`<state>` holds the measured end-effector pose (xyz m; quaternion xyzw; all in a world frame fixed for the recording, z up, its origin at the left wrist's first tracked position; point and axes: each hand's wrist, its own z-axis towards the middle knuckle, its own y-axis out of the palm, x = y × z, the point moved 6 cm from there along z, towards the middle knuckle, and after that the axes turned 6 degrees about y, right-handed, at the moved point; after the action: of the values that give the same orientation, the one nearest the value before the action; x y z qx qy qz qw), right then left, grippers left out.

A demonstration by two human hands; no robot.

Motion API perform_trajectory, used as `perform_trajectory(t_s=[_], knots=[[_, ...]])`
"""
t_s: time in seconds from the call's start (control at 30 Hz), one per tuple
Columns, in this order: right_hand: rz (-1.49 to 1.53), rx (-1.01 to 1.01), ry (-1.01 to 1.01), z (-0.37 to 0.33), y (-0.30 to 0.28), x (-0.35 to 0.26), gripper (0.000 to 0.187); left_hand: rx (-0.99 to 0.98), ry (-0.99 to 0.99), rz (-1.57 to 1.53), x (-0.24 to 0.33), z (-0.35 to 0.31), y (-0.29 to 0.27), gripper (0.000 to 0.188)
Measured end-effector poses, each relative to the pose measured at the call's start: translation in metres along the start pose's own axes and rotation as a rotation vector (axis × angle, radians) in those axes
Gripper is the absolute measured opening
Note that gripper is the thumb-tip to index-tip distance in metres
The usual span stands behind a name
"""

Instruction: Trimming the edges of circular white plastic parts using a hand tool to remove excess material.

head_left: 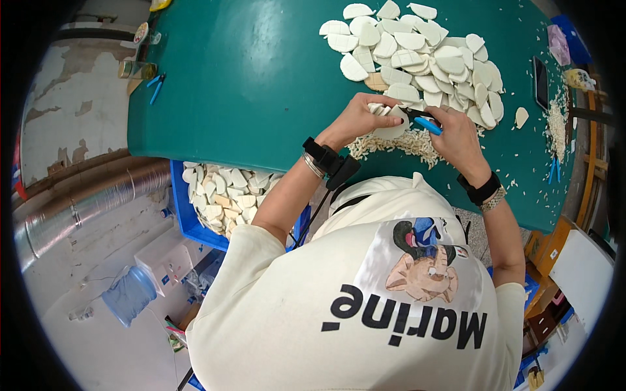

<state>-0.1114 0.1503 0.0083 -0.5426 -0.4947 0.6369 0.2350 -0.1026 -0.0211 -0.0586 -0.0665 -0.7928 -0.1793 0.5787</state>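
Observation:
My left hand [360,118] is closed on a white half-round piece [392,130], with a few more pale pieces bunched between its fingers. Blue-handled pliers [428,125] are gripped in my right hand [460,135], and their dark jaws reach to the edge of the held piece. Just beyond both hands spreads a large pile of similar white half-round pieces [417,60], some marked with grid lines. Small cream offcuts [411,144] lie in a strip beneath my hands, along the near side of the table.
A green tabletop [241,85] carries everything. At its near left stands a blue crate [184,215] full of white pieces. Rightward are a phone [540,81], a heap of chips [556,127] and blue-handled pliers [554,171]. Another blue-handled tool [156,88] and a jar [137,70] sit far left.

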Motion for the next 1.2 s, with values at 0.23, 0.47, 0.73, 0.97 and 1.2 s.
perform_trajectory(t_s=[0.23,0.47,0.73,0.97,1.2], knots=[[-0.085,-0.039,-0.017,-0.004,0.009,0.000,0.017,0.024,0.019,0.148,-0.011,0.000,0.000,0.037],[-0.145,-0.080,-0.039,-0.010,0.031,0.008,0.011,0.058,-0.017,0.282,-0.026,-0.008,-0.001,0.025],[0.500,-0.343,0.364,0.007,0.055,0.029,0.025,0.088,-0.070,0.089,-0.035,-0.011,-0.001,0.029],[0.794,-0.332,0.529,0.010,0.066,0.022,0.030,0.128,-0.147,-0.074,-0.038,-0.016,0.000,0.024],[0.641,-0.256,0.358,0.024,0.066,0.006,0.030,0.043,-0.096,0.117,-0.036,-0.012,0.007,0.021]])
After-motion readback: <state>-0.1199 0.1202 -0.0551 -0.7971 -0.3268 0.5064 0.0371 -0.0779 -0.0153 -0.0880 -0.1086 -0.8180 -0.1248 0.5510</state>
